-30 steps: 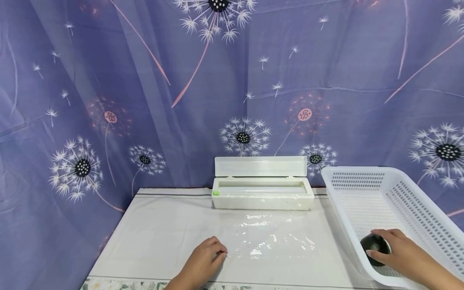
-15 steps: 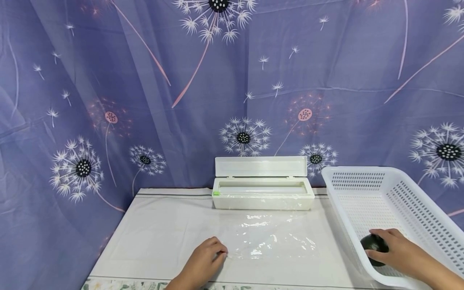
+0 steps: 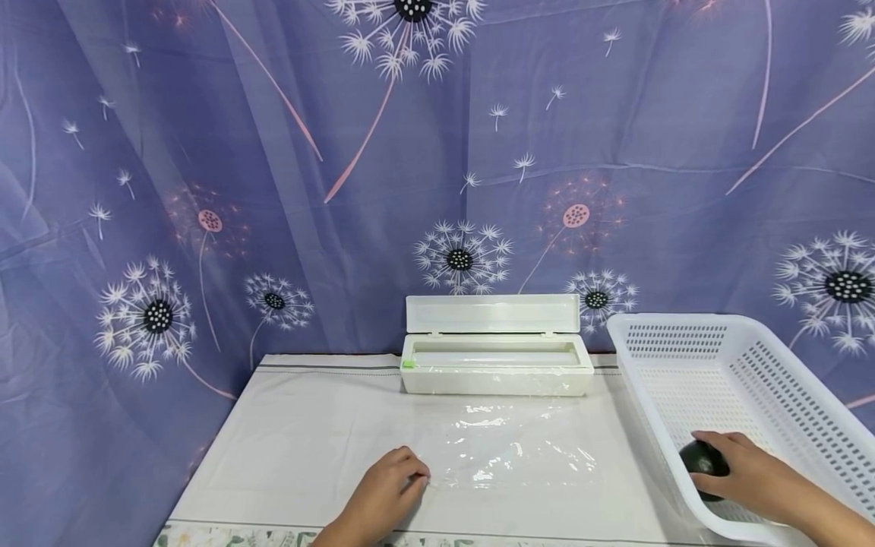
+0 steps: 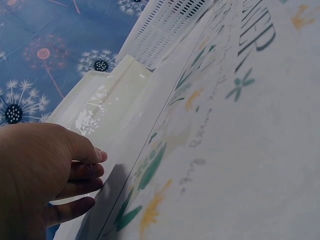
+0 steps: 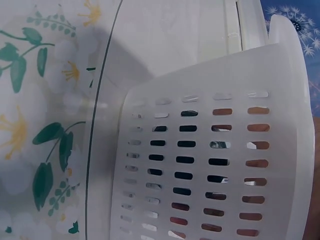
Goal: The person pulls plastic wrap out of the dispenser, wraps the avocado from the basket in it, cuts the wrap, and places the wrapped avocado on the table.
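Dark round object: inside the white basket (image 3: pixel 731 528), at its near left corner; object (image 3: pixel 701 465) partly covered by fingers, contact with the basket floor cannot be told.
Object's long axis: none evident; the visible outline is rounded.
Right hand: nearer hand, grasping the object from its right side, thumb on the near side.
Right hand position: hand (image 3: pixel 755 479) over the basket's near end.
Left hand: well apart from the object, to its left; hand (image 3: pixel 383 490) pinches the near left corner of the clear film (image 3: pixel 506 448).
Film-to-object relation: film lies left of the object, between the two hands, with the basket's left wall intervening.
Film box: lid raised, long axis left to right; box (image 3: pixel 495 382) stands beyond the film.
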